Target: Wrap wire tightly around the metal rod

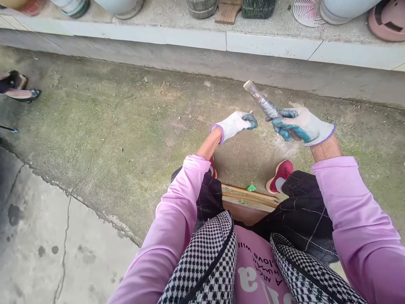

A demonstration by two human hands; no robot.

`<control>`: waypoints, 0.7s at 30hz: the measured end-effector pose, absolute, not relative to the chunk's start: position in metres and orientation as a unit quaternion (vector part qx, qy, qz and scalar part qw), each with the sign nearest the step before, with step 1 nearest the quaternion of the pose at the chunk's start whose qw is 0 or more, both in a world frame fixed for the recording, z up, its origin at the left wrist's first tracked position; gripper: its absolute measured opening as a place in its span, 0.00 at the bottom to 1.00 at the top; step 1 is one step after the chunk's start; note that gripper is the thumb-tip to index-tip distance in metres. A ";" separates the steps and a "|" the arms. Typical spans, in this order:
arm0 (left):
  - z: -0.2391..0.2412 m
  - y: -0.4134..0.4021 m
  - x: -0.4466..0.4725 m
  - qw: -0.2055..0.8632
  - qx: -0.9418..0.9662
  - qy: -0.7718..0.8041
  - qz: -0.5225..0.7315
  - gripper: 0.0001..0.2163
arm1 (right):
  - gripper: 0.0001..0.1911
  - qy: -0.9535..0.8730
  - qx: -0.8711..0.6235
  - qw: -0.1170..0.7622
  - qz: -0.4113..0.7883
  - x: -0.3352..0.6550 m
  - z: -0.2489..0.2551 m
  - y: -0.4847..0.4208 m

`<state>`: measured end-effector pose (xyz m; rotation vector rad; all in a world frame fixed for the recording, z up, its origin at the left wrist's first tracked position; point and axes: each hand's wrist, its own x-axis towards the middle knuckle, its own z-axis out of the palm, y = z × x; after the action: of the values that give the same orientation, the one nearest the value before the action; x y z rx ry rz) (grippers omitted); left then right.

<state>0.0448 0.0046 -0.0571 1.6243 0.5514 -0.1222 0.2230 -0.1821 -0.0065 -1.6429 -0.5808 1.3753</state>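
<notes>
Both my hands wear white gloves with blue-green palms. My right hand [300,125] is closed round the lower end of a short grey stick [261,99] wound with pale string or wire, which points up and to the left. My left hand [236,123] hovers just left of the stick with its fingers curled, apart from it and holding nothing I can make out. I sit on a low wooden seat [249,197], pink sleeves forward, red shoes [281,175] on the ground below my hands.
Mossy concrete ground [126,139] stretches in front, with a cracked paler slab [47,236] at lower left. A raised white-edged step [221,40] at the top carries pots and containers. Another person's feet in dark shoes [19,88] are at the far left.
</notes>
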 end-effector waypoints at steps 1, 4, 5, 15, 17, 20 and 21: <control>-0.059 0.006 0.045 0.642 0.724 0.245 -0.053 0.03 | 0.22 -0.243 -0.651 0.433 0.575 0.223 -0.004 -0.184; -0.062 0.011 0.046 0.615 0.749 0.239 -0.057 0.02 | 0.24 -0.288 -0.633 0.349 0.628 0.222 0.003 -0.187; -0.062 0.013 0.045 0.611 0.754 0.234 -0.057 0.02 | 0.24 -0.305 -0.632 0.314 0.640 0.220 0.004 -0.188; -0.044 0.011 0.038 0.537 0.804 0.244 -0.073 0.07 | 0.08 -0.434 -0.738 -0.030 0.516 0.205 -0.020 -0.174; -0.042 0.004 0.040 0.544 0.798 0.245 -0.083 0.08 | 0.07 -0.447 -0.776 -0.106 0.433 0.207 -0.024 -0.168; -0.041 -0.004 0.043 0.561 0.786 0.239 -0.103 0.10 | 0.09 -0.445 -0.803 -0.125 0.377 0.215 -0.023 -0.162; -0.042 -0.005 0.044 0.568 0.780 0.240 -0.105 0.10 | 0.10 -0.440 -0.809 -0.114 0.372 0.219 -0.022 -0.162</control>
<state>0.0436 -0.0054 -0.0423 1.8331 0.5646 -0.2468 0.2192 -0.1615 -0.0224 -2.7450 -1.4937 1.2628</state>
